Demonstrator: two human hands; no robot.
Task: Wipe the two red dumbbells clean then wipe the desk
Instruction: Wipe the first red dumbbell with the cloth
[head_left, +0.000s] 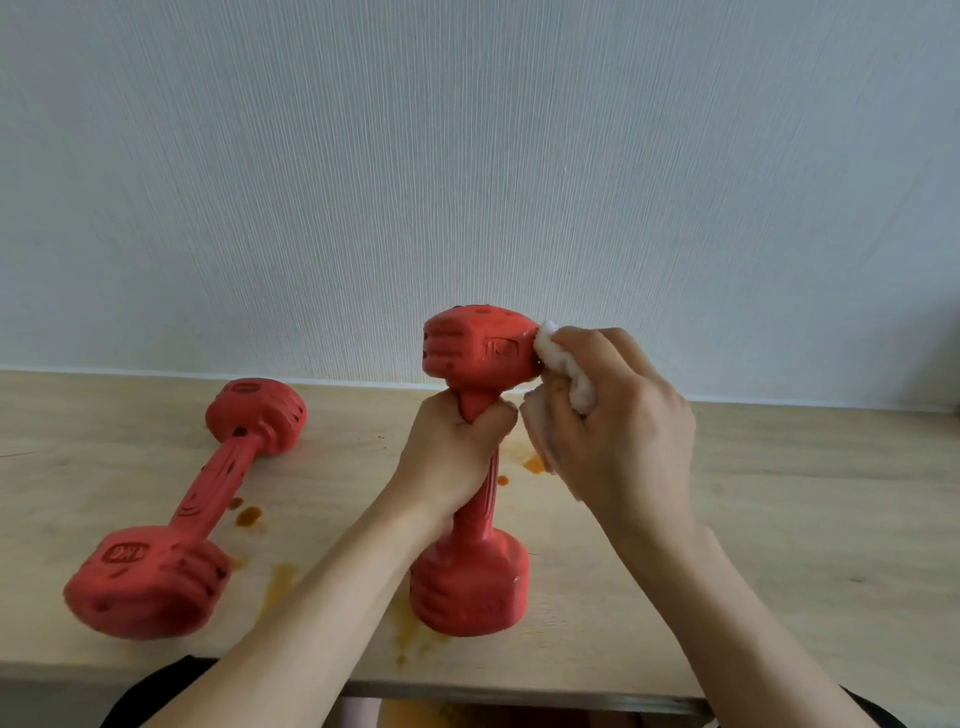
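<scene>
One red dumbbell (475, 348) stands upright on the wooden desk (779, 519), its lower head resting on the surface. My left hand (452, 452) grips its handle just below the upper head. My right hand (613, 415) holds a crumpled white cloth (563, 366) and presses it against the right side of that upper head. A second red dumbbell (192, 499) lies on its side at the left of the desk, dark spots on its heads and handle.
Orange-brown stains (249, 517) dot the desk between and in front of the dumbbells, with more spots (532, 463) behind the upright one. A pale textured wall (467, 156) rises behind the desk. The desk's front edge (519, 693) runs close to my body.
</scene>
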